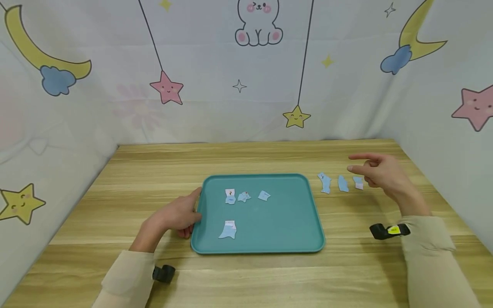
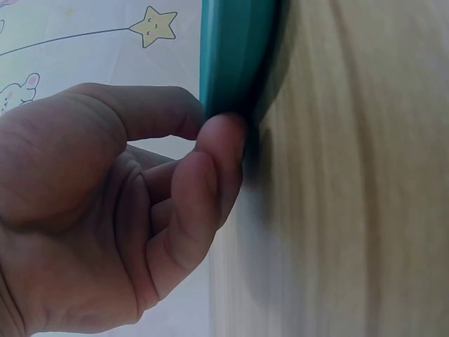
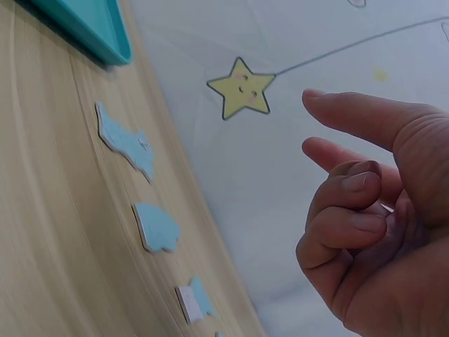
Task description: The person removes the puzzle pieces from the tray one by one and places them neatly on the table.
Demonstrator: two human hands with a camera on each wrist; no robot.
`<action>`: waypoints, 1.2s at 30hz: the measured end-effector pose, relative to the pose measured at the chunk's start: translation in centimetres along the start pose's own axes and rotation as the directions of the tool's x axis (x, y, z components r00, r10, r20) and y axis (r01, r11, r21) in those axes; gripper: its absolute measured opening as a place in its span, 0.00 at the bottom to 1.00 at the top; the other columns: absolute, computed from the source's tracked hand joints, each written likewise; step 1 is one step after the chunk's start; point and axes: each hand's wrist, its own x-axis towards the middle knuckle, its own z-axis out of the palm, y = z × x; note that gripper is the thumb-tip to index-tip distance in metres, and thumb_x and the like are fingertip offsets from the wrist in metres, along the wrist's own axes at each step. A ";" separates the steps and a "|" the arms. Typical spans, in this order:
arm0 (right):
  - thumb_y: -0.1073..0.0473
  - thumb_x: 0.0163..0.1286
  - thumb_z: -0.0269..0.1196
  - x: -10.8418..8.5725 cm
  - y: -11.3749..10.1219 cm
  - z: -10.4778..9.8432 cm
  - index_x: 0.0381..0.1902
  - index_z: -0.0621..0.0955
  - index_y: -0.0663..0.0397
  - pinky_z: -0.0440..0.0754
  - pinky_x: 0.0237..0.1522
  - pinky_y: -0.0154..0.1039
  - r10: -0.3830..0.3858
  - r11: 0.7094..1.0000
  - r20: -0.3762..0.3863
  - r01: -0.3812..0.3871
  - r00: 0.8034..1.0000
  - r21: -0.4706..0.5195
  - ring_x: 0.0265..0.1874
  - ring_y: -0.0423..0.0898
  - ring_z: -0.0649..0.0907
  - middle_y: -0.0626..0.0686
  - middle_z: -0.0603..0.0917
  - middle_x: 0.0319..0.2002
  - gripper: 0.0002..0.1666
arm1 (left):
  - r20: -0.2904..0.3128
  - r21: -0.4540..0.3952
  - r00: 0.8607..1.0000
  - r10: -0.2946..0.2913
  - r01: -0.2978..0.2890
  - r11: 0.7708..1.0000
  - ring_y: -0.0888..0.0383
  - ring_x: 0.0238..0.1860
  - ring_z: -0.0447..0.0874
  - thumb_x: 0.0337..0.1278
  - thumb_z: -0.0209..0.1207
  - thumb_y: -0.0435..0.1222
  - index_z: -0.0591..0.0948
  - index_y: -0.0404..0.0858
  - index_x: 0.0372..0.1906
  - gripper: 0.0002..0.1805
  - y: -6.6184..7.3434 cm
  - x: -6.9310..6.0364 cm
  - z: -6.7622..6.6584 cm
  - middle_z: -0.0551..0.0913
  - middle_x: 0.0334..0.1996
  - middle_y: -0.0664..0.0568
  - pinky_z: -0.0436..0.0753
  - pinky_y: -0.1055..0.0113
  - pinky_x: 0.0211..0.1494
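Note:
My left hand [image 1: 175, 216] grips the left rim of a teal tray [image 1: 277, 231], its thumb and fingers meeting at the edge. In the left wrist view, the tray's side [image 2: 235, 56] runs down to those fingertips. My right hand [image 1: 383, 173] hovers over the table's right side, holding nothing; index finger and thumb are extended with a gap between them, the other fingers curled. Close by lie flat light-blue cut-out pieces: a long jagged one [image 1: 325, 183], a narrow one [image 1: 343, 183] and one with a pale pink part [image 1: 358, 182].
On the tray lie more cut-outs: a pink-and-blue piece [image 1: 230, 196], a small jagged piece [image 1: 244, 196], a four-sided piece [image 1: 264, 195] and a larger piece [image 1: 228, 230] nearer the front. A printed cloth [image 1: 208, 115] hangs behind the wooden table [image 1: 250, 282].

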 end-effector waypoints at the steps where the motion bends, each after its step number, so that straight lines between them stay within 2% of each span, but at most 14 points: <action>1: 0.52 0.73 0.71 0.0 -0.2 0.3 0.55 0.81 0.34 0.65 0.19 0.38 -0.010 1.000 0.005 0.010 1.000 0.009 0.16 0.37 0.65 0.39 0.64 0.17 0.16 | 0.000 0.000 1.000 0.000 0.000 1.000 0.58 0.12 0.80 0.69 0.51 0.28 0.40 0.29 0.85 0.47 0.0 0.0 0.0 0.80 0.15 0.46 0.85 0.63 0.20; 4: 0.54 0.73 0.71 0.0 -1.0 1.4 0.57 0.82 0.38 0.68 0.20 0.37 -0.038 0.999 0.027 0.038 0.999 0.023 0.16 0.38 0.66 0.40 0.65 0.18 0.18 | 0.000 -0.002 1.000 0.003 -0.003 1.000 0.58 0.13 0.80 0.69 0.51 0.28 0.40 0.28 0.85 0.47 -0.1 0.0 0.1 0.80 0.15 0.46 0.85 0.63 0.21; 9: 0.56 0.72 0.71 0.1 -2.3 3.4 0.65 0.80 0.57 0.68 0.20 0.37 -0.088 0.996 0.081 0.086 0.993 0.027 0.15 0.38 0.66 0.41 0.67 0.17 0.27 | -0.001 -0.012 1.000 0.012 -0.012 1.000 0.57 0.12 0.80 0.69 0.51 0.27 0.39 0.29 0.85 0.47 -0.1 -0.1 0.1 0.80 0.14 0.46 0.85 0.62 0.20; 11: 0.58 0.72 0.71 0.1 -2.7 4.2 0.66 0.80 0.62 0.67 0.19 0.36 -0.104 0.994 0.104 0.101 0.989 0.034 0.15 0.38 0.66 0.41 0.68 0.17 0.28 | -0.001 -0.017 1.000 0.016 -0.016 1.000 0.57 0.12 0.80 0.69 0.51 0.27 0.39 0.29 0.85 0.47 -0.1 -0.1 0.1 0.79 0.14 0.46 0.85 0.62 0.20; 18: 0.59 0.71 0.71 -0.1 -3.9 6.7 0.66 0.80 0.62 0.66 0.20 0.33 -0.100 0.995 0.178 0.095 0.979 0.036 0.16 0.37 0.65 0.43 0.73 0.21 0.28 | 0.001 -0.020 1.000 0.020 -0.020 1.000 0.57 0.12 0.80 0.69 0.51 0.27 0.39 0.31 0.85 0.48 -0.2 0.0 0.1 0.80 0.15 0.46 0.85 0.62 0.20; 21: 0.59 0.70 0.72 -0.2 -4.3 7.8 0.65 0.81 0.62 0.68 0.21 0.33 -0.125 0.992 0.201 0.123 0.972 0.023 0.16 0.38 0.67 0.45 0.74 0.22 0.28 | 0.002 -0.019 1.000 0.024 -0.024 1.000 0.57 0.12 0.80 0.69 0.50 0.27 0.39 0.31 0.85 0.47 -0.2 0.0 0.1 0.80 0.15 0.46 0.85 0.63 0.20; 26: 0.59 0.68 0.73 -0.4 -4.9 9.6 0.62 0.83 0.61 0.69 0.20 0.34 -0.185 0.982 0.244 0.191 0.952 0.000 0.16 0.39 0.69 0.48 0.75 0.23 0.25 | 0.004 -0.014 1.000 0.028 -0.028 1.000 0.58 0.12 0.80 0.69 0.50 0.27 0.39 0.31 0.85 0.47 -0.1 0.1 0.1 0.80 0.15 0.46 0.85 0.63 0.20; 36: 0.60 0.67 0.74 -1.0 -6.4 13.3 0.64 0.82 0.63 0.70 0.24 0.35 -0.231 0.971 0.349 0.236 0.908 0.027 0.19 0.41 0.69 0.49 0.74 0.24 0.29 | 0.003 -0.003 1.000 0.028 -0.028 1.000 0.58 0.12 0.80 0.69 0.50 0.26 0.39 0.30 0.85 0.47 0.0 0.1 0.0 0.79 0.15 0.46 0.85 0.63 0.20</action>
